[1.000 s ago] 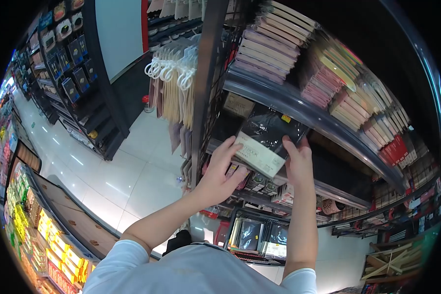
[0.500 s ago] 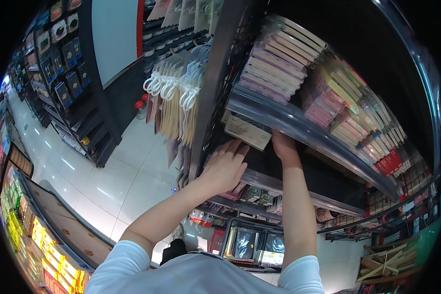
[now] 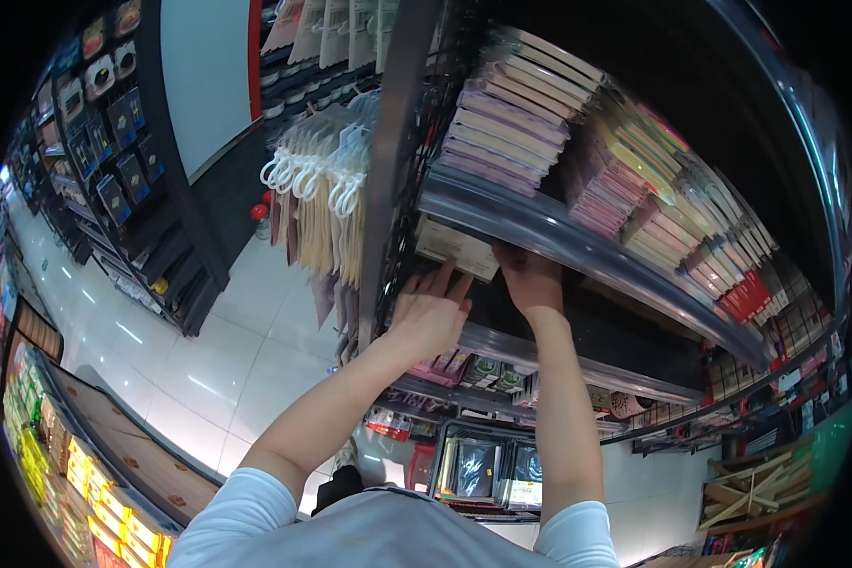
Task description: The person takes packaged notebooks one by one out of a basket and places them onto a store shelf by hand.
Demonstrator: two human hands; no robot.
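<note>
While a pale-fronted notebook (image 3: 452, 242) sits on a dark shelf (image 3: 625, 346) just above the frame's middle, left hand (image 3: 430, 317) with fingers slightly spread against its front, right hand (image 3: 532, 282) at its right end, grip too shadowed to tell.

Fisheye edges bend into black; glare streaks the floor tiles (image 3: 246, 317); the lower shelf (image 3: 634, 338) sits dim.

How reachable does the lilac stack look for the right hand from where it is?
Probably no, not directly: the right hand sits below the upper shelf edge, which stands between it and the lilac stack.
</note>
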